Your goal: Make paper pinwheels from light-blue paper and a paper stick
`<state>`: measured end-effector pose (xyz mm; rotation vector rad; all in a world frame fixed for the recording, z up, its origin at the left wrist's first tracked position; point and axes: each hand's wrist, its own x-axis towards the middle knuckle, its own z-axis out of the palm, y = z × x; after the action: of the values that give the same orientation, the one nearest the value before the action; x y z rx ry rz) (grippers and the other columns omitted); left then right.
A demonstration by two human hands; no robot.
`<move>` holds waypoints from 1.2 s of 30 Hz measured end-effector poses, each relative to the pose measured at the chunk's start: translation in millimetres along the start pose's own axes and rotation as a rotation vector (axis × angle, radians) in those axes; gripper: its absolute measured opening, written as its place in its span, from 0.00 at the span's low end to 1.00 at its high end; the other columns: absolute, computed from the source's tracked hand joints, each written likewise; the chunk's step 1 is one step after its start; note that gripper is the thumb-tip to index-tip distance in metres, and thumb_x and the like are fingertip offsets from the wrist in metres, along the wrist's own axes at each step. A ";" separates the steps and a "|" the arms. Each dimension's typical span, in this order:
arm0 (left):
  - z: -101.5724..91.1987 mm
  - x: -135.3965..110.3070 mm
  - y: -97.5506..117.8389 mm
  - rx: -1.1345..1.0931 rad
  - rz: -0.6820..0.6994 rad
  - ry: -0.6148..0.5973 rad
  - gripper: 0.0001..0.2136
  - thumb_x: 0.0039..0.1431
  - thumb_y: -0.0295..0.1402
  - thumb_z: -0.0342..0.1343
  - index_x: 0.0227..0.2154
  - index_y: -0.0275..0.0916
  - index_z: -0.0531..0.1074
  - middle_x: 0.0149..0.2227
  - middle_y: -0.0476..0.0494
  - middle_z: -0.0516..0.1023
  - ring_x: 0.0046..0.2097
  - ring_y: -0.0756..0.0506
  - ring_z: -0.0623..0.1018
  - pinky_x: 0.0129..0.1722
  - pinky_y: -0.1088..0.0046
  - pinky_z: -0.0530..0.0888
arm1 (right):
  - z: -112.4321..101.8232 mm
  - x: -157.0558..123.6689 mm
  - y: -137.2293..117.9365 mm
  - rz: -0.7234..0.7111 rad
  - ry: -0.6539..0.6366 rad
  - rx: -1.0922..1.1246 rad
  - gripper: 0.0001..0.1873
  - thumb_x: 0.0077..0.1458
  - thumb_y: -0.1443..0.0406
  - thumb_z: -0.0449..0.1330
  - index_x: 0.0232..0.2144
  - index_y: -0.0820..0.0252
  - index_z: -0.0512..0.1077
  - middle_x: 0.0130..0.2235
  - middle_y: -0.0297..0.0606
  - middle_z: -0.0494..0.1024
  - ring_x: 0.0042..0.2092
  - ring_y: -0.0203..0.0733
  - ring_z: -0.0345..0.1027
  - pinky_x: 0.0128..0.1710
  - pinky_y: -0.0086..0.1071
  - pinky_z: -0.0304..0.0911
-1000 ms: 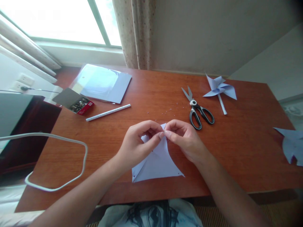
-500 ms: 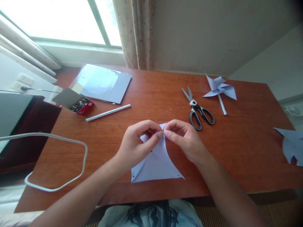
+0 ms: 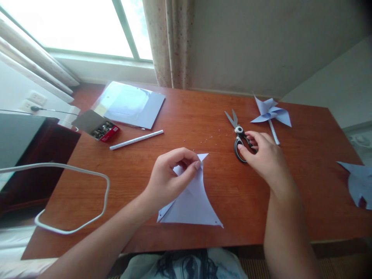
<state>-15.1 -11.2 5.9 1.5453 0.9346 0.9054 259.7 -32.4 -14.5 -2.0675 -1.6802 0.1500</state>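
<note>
My left hand (image 3: 177, 174) is closed in a pinch on the upper part of a white paper sheet (image 3: 192, 209). The sheet has curved edges, folded-in parts and small dark dots near its lower corners; a pointed tip sticks out above my fingers. To the right, my right hand (image 3: 264, 155) has its thumb and fingers around the black handles of a pair of scissors (image 3: 238, 131). The scissors lie flat on the table, blades partly spread and pointing away. My fingers hide part of the right handle loop.
A finished paper pinwheel (image 3: 269, 110) on a stick lies at the back right. On the left are a paper tube (image 3: 136, 140), an opened red box (image 3: 109, 133) of small metal pieces, a plastic-wrapped paper pack (image 3: 130, 102) and a white cable (image 3: 107, 193). Cut paper (image 3: 359, 182) lies far right.
My right hand has left the paper's top and moved right to the scissors' handles. My left hand keeps its pinch on the paper. The view has shifted slightly.
</note>
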 end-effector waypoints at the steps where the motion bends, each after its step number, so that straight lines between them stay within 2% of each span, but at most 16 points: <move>1: 0.0 0.2 0.5 -0.002 -0.003 0.004 0.05 0.60 0.29 0.60 0.29 0.35 0.75 0.28 0.46 0.77 0.30 0.50 0.74 0.30 0.74 0.71 | 1.2 0.0 2.9 -0.014 -0.031 -0.059 0.23 0.53 0.62 0.64 0.51 0.63 0.74 0.47 0.51 0.76 0.47 0.57 0.73 0.49 0.50 0.70; 4: -0.1 0.8 1.4 -0.013 -0.010 0.020 0.05 0.60 0.29 0.60 0.29 0.35 0.75 0.28 0.46 0.76 0.30 0.50 0.73 0.30 0.74 0.71 | 4.9 -1.2 6.9 -0.024 -0.062 -0.174 0.26 0.52 0.63 0.63 0.54 0.63 0.72 0.47 0.53 0.75 0.49 0.60 0.71 0.53 0.51 0.67; 8: -0.7 0.8 0.5 -0.034 -0.011 0.029 0.05 0.60 0.30 0.60 0.29 0.36 0.76 0.28 0.46 0.76 0.30 0.49 0.73 0.30 0.75 0.71 | 8.3 -0.7 11.4 0.024 -0.035 -0.215 0.26 0.53 0.61 0.63 0.54 0.60 0.71 0.46 0.52 0.74 0.50 0.60 0.70 0.50 0.49 0.67; 14: -1.5 0.3 -1.5 -0.038 -0.023 0.035 0.05 0.60 0.30 0.61 0.29 0.36 0.76 0.28 0.46 0.76 0.30 0.49 0.74 0.30 0.75 0.71 | 11.7 4.9 16.7 0.143 -0.038 -0.237 0.24 0.51 0.57 0.63 0.49 0.60 0.75 0.40 0.48 0.77 0.43 0.58 0.72 0.44 0.47 0.67; 17: -2.2 0.6 -2.2 -0.046 -0.017 0.036 0.04 0.60 0.29 0.61 0.30 0.36 0.76 0.28 0.46 0.76 0.31 0.49 0.74 0.30 0.75 0.71 | 6.1 6.1 14.1 0.227 -0.023 -0.039 0.23 0.48 0.57 0.66 0.46 0.60 0.76 0.37 0.44 0.78 0.38 0.53 0.73 0.42 0.46 0.69; 19: -3.0 1.1 -2.2 -0.058 -0.016 0.040 0.04 0.60 0.29 0.61 0.30 0.36 0.76 0.29 0.46 0.76 0.31 0.49 0.74 0.30 0.75 0.71 | -0.9 4.5 7.4 0.263 -0.034 0.292 0.24 0.49 0.58 0.67 0.48 0.59 0.75 0.39 0.43 0.77 0.38 0.49 0.75 0.39 0.42 0.70; 22: -4.7 2.2 -1.4 -0.081 -0.022 0.066 0.03 0.59 0.29 0.62 0.30 0.36 0.77 0.29 0.46 0.77 0.31 0.50 0.74 0.30 0.76 0.71 | -12.3 -1.9 -11.5 0.192 -0.124 0.825 0.29 0.50 0.57 0.69 0.55 0.53 0.72 0.42 0.39 0.75 0.40 0.44 0.73 0.37 0.36 0.71; 24: -5.8 2.9 -0.9 -0.104 -0.024 0.094 0.03 0.59 0.29 0.62 0.31 0.36 0.77 0.29 0.46 0.77 0.31 0.50 0.74 0.30 0.76 0.71 | -16.8 -7.5 -26.5 0.125 -0.267 0.973 0.32 0.48 0.56 0.73 0.55 0.50 0.72 0.38 0.35 0.73 0.37 0.40 0.70 0.36 0.33 0.70; 26: -6.9 3.4 -1.0 -0.126 -0.027 0.122 0.03 0.59 0.30 0.63 0.31 0.36 0.77 0.30 0.46 0.78 0.31 0.50 0.74 0.30 0.76 0.71 | -17.2 -12.3 -39.1 0.057 -0.394 0.997 0.32 0.46 0.56 0.75 0.54 0.50 0.74 0.38 0.35 0.71 0.35 0.39 0.67 0.34 0.32 0.69; 29: -8.2 3.9 -1.6 -0.146 -0.032 0.158 0.04 0.59 0.31 0.64 0.32 0.37 0.77 0.31 0.46 0.78 0.32 0.50 0.75 0.31 0.75 0.72 | -12.7 -15.9 -50.0 -0.079 -0.491 0.893 0.29 0.47 0.58 0.75 0.53 0.48 0.76 0.42 0.36 0.71 0.41 0.41 0.68 0.40 0.33 0.70; 32: -9.3 4.3 -1.7 -0.146 0.003 0.167 0.02 0.59 0.31 0.64 0.34 0.38 0.78 0.33 0.45 0.79 0.34 0.49 0.76 0.35 0.74 0.73 | -9.4 -16.9 -54.0 -0.141 -0.522 0.778 0.30 0.48 0.59 0.74 0.54 0.47 0.75 0.44 0.37 0.71 0.45 0.44 0.69 0.45 0.36 0.70; 36: -10.7 4.9 -0.6 -0.147 0.090 0.147 0.02 0.60 0.29 0.63 0.35 0.39 0.79 0.36 0.43 0.79 0.37 0.47 0.77 0.36 0.72 0.73 | -10.3 -18.7 -57.4 -0.193 -0.475 0.711 0.31 0.49 0.59 0.74 0.56 0.48 0.74 0.45 0.38 0.71 0.44 0.44 0.70 0.45 0.37 0.72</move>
<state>-22.9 -2.5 7.2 1.4188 0.8872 1.1394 207.5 -45.0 14.8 -1.3868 -1.7206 1.0736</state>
